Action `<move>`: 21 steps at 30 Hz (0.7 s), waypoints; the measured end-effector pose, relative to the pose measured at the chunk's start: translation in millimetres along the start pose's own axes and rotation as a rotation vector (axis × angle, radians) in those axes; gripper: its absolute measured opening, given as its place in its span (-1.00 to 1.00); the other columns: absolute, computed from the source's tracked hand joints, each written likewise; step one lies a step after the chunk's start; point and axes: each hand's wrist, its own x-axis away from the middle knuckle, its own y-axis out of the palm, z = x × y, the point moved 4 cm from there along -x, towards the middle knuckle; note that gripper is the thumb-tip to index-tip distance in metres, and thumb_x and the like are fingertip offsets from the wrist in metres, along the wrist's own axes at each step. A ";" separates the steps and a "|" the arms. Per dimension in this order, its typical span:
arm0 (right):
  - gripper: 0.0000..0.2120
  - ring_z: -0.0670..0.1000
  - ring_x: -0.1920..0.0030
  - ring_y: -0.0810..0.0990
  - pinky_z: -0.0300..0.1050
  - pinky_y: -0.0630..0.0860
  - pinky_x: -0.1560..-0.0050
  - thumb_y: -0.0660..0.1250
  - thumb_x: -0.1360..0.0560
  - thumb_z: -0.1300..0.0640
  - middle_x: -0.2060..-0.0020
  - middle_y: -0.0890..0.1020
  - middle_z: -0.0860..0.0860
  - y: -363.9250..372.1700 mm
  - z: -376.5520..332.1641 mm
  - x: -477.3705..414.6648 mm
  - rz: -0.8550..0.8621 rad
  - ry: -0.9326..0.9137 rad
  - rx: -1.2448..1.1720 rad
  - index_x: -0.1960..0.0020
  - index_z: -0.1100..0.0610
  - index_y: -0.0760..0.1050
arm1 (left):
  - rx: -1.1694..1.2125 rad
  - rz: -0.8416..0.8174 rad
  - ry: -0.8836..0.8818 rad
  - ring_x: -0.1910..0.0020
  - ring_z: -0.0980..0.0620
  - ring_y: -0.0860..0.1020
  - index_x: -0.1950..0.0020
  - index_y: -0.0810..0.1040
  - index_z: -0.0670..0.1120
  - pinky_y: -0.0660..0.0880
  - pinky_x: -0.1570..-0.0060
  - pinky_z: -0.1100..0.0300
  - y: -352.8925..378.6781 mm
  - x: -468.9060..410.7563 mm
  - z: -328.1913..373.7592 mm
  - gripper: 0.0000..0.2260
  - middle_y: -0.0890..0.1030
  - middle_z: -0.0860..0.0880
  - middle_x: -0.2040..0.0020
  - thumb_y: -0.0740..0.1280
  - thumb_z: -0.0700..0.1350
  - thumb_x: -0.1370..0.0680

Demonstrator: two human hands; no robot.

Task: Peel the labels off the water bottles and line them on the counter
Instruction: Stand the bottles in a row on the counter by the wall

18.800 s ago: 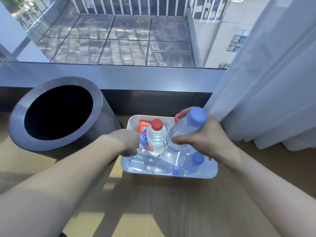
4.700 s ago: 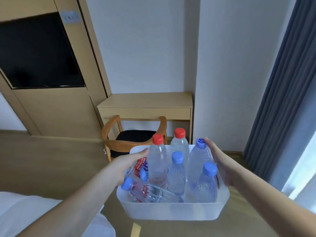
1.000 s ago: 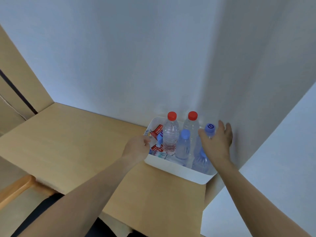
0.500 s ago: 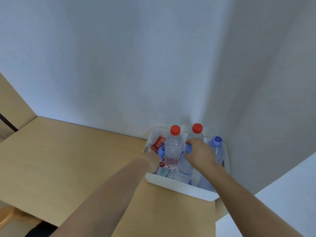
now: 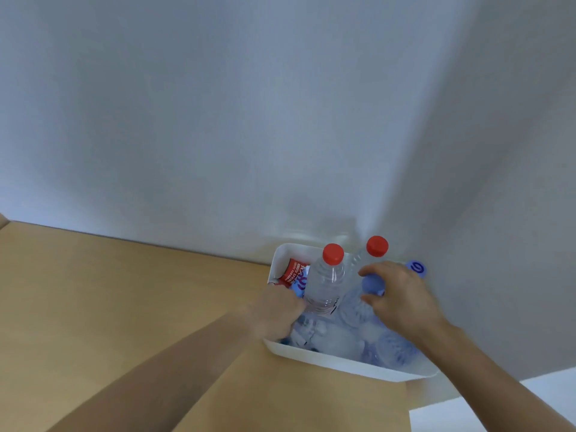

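Note:
A white plastic tub [image 5: 349,364] sits on the far right corner of a wooden desk [image 5: 124,307]. It holds several clear water bottles. Two stand upright with red caps [image 5: 333,253] [image 5: 377,246]; one at the right has a blue cap [image 5: 417,268]. Loose red and blue labels [image 5: 294,274] lie at the tub's left side. My right hand [image 5: 397,296] closes around the neck of a blue-capped bottle [image 5: 371,283] in the middle. My left hand [image 5: 276,310] reaches into the tub's left side beside the front red-capped bottle; what its fingers hold is hidden.
A pale wall [image 5: 280,120] rises directly behind the tub, and a second wall [image 5: 514,213] closes the corner on the right. The desk's right edge [image 5: 409,416] ends just past the tub. Bare desktop stretches to the left.
The tub went from being carried to resting on the desk. In the last second my right hand left the tub's rim and took a blue-capped bottle; my left hand dipped into the tub.

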 end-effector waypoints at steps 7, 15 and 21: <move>-0.66 0.11 -0.05 0.57 -0.18 0.36 -0.07 0.47 -0.34 0.23 -0.06 0.65 0.07 -39.3 -10.4 10.8 0.099 0.000 -0.081 -0.10 0.08 0.60 | 0.307 0.194 0.113 -0.10 -0.16 0.52 -0.32 0.39 -0.10 0.28 0.14 0.15 -46.1 30.4 26.1 -0.64 0.45 -0.10 -0.23 0.23 -0.03 -0.55; -0.72 -0.02 0.31 0.55 -0.27 0.37 0.23 0.50 -0.33 0.17 0.24 0.50 -0.26 -127.1 -87.1 25.4 0.261 -0.299 -0.329 0.05 -0.10 0.54 | 0.803 0.513 -0.267 0.19 0.02 0.53 -0.14 0.54 -0.12 0.47 0.16 0.22 -121.1 117.8 -44.5 -0.71 0.47 0.02 0.09 0.38 -0.02 -0.48; -0.69 -0.12 0.22 0.50 -0.47 0.34 0.22 0.50 -0.33 0.11 0.13 0.57 -0.14 -104.6 -192.1 -13.4 0.149 -0.520 -0.431 -0.06 -0.02 0.58 | 0.790 0.483 -0.541 0.41 0.05 0.55 -0.05 0.57 -0.24 0.58 0.26 0.15 -129.2 180.7 -139.6 -0.73 0.65 -0.21 0.11 0.42 -0.09 -0.45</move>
